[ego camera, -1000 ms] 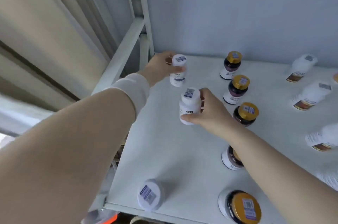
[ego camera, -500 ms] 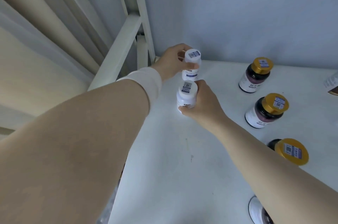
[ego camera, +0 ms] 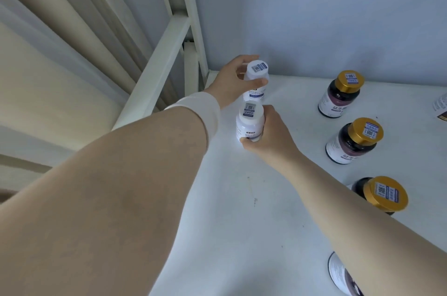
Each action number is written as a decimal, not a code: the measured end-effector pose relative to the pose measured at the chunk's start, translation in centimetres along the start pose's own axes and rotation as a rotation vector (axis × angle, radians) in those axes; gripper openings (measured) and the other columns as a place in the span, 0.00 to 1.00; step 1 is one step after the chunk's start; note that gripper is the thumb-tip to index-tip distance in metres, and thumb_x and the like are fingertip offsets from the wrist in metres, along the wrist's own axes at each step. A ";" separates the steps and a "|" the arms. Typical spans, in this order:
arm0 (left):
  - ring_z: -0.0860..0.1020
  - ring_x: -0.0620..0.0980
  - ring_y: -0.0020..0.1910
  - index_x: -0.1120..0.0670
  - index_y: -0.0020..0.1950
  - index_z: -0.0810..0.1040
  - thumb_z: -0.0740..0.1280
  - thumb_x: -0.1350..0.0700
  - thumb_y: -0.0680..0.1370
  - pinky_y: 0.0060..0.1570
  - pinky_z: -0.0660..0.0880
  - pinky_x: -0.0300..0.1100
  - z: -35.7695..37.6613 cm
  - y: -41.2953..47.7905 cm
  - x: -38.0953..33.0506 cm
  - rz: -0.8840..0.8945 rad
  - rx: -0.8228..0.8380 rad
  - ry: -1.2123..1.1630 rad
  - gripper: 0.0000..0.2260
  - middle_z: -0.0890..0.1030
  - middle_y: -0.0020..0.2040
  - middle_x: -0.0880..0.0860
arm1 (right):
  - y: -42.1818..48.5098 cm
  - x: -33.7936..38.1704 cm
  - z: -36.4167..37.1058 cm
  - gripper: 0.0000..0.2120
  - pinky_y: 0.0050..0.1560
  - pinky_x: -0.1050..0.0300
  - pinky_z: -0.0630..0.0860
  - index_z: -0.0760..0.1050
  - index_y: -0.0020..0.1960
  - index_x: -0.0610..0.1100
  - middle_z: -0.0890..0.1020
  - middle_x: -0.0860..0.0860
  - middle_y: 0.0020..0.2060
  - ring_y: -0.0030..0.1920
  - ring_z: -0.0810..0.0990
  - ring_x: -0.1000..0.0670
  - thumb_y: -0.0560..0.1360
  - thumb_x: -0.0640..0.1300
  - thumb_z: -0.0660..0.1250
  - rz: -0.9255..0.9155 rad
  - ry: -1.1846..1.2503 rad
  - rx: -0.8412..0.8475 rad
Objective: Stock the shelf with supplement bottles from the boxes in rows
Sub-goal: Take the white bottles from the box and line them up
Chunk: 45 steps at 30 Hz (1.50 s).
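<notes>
Two white supplement bottles with coded stickers on their caps stand one behind the other at the shelf's back left corner. My left hand (ego camera: 233, 80) grips the far white bottle (ego camera: 257, 81) near its cap. My right hand (ego camera: 271, 139) grips the near white bottle (ego camera: 250, 122) low on its body. To the right runs a row of dark bottles with gold caps: a far one (ego camera: 339, 97), a middle one (ego camera: 354, 140) and a near one (ego camera: 383, 195).
The white shelf board (ego camera: 242, 223) meets a pale wall (ego camera: 314, 17) behind. A white frame post (ego camera: 191, 19) and crossbar stand at the left corner. Another dark bottle (ego camera: 338, 276) shows under my right forearm, and a white bottle's edge (ego camera: 440, 107) is cut off at the right.
The view has shifted left and closer to the corner. Both hands have carried their white bottles back toward the corner, and the two bottles now stand close together in line.
</notes>
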<state>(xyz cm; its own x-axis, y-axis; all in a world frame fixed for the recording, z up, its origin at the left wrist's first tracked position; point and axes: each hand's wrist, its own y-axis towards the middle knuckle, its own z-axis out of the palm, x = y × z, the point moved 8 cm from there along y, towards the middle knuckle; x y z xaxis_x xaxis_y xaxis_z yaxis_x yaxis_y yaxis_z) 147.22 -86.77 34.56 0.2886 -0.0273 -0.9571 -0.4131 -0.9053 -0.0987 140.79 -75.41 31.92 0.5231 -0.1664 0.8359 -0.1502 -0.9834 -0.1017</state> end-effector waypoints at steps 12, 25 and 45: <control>0.69 0.56 0.66 0.54 0.71 0.64 0.68 0.52 0.75 0.64 0.65 0.47 -4.9 -8.9 -10.1 0.041 -0.188 1.200 0.26 0.69 0.67 0.57 | -6.5 5.8 -8.1 0.34 0.62 0.51 0.65 0.60 0.70 0.42 0.65 0.44 0.66 0.69 0.63 0.46 0.69 0.45 0.72 -0.112 -0.410 -0.035; 0.68 0.58 0.64 0.55 0.70 0.67 0.64 0.61 0.76 0.61 0.66 0.49 0.6 -35.0 -13.7 0.018 -0.247 1.705 0.21 0.68 0.65 0.59 | -25.7 12.2 -9.2 0.32 0.59 0.46 0.67 0.59 0.69 0.39 0.64 0.40 0.65 0.66 0.64 0.39 0.71 0.49 0.69 -0.363 -0.944 -0.003; 0.67 0.59 0.66 0.57 0.67 0.65 0.60 0.58 0.78 0.64 0.64 0.51 -10.7 -84.5 14.2 -0.727 -0.261 1.286 0.17 0.67 0.66 0.59 | -54.2 11.7 26.9 0.31 0.64 0.49 0.67 0.61 0.69 0.44 0.66 0.43 0.65 0.66 0.66 0.42 0.70 0.48 0.69 -0.530 -1.092 0.463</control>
<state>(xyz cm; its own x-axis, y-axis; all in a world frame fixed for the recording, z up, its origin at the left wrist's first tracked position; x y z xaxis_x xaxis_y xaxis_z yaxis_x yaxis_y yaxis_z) 195.53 -15.19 32.22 0.9562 0.2316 0.1787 0.2720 -0.9288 -0.2516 177.64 -25.99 32.67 0.8710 0.4910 -0.0152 0.4713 -0.8441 -0.2557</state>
